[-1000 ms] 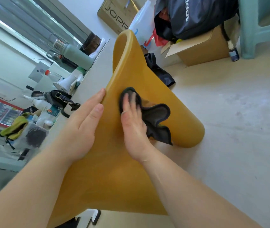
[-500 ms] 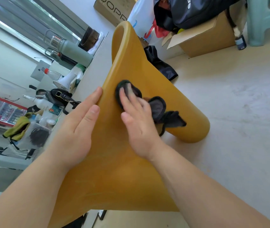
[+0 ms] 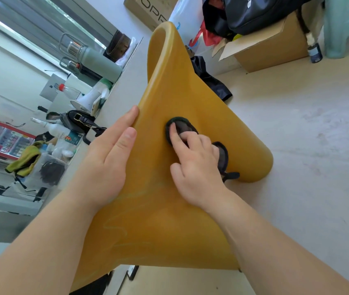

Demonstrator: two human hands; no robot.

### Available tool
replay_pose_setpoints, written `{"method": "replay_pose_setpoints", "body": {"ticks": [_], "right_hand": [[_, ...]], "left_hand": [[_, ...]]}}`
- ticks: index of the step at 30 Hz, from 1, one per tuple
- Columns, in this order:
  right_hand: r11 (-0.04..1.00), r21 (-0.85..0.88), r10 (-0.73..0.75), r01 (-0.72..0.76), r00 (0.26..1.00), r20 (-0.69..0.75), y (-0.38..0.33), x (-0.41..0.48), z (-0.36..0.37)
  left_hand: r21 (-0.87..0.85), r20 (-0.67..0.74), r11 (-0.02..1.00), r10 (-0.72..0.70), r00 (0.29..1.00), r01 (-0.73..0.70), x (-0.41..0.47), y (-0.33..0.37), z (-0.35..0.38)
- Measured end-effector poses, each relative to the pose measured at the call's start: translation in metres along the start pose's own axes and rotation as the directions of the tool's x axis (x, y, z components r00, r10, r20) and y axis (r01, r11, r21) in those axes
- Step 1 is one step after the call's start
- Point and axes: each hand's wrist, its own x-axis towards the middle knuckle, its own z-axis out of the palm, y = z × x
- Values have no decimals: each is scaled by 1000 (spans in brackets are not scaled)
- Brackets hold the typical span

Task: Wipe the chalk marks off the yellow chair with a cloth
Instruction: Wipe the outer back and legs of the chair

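Yellow chair (image 3: 169,209) rests on the floor (image 3: 297,145). Left hand (image 3: 105,162) stays flat on its edge. Right hand (image 3: 197,167), flat a second ago, now curls around the dark cloth (image 3: 182,126), forefinger pressing it down.

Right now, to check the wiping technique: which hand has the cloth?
The right hand: its fingers press the dark cloth onto the yellow chair. The left hand lies flat on the chair, bare.
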Motion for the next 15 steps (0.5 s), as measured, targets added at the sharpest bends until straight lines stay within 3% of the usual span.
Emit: {"method": "replay_pose_setpoints", "body": {"ticks": [3, 6, 15], "right_hand": [[987, 111, -113, 117, 993, -43, 16, 13, -10], [944, 235, -240, 233, 971, 4, 34, 32, -22], [869, -15, -490, 494, 857, -160, 65, 49, -6]], "left_hand": [[-14, -2, 1000, -18, 1000, 18, -1, 1, -1], [-31, -13, 999, -36, 999, 36, -2, 4, -1], [38, -9, 999, -13, 1000, 13, -2, 1, -1]]}}
